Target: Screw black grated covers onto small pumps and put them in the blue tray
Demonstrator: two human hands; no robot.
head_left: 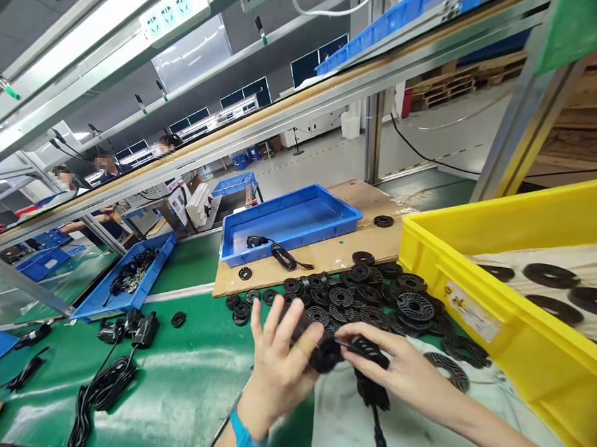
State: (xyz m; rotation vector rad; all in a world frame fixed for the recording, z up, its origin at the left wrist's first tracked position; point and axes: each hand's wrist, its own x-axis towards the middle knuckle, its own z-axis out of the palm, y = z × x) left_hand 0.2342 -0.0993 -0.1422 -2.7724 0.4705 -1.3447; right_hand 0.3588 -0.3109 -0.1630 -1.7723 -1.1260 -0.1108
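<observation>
Your right hand pinches a black corded plastic device above a pale sheet; your left hand spreads beside it, grip unclear. Seemingly unfinished: black grooved discs lie loose.

1 bright blue band is worn around the left wrist, flat, plain-coloured and closely fitted. The left hand and the right hand are seen bare. The right forearm is likewise uncovered, cut off by the view's lower edge.
</observation>
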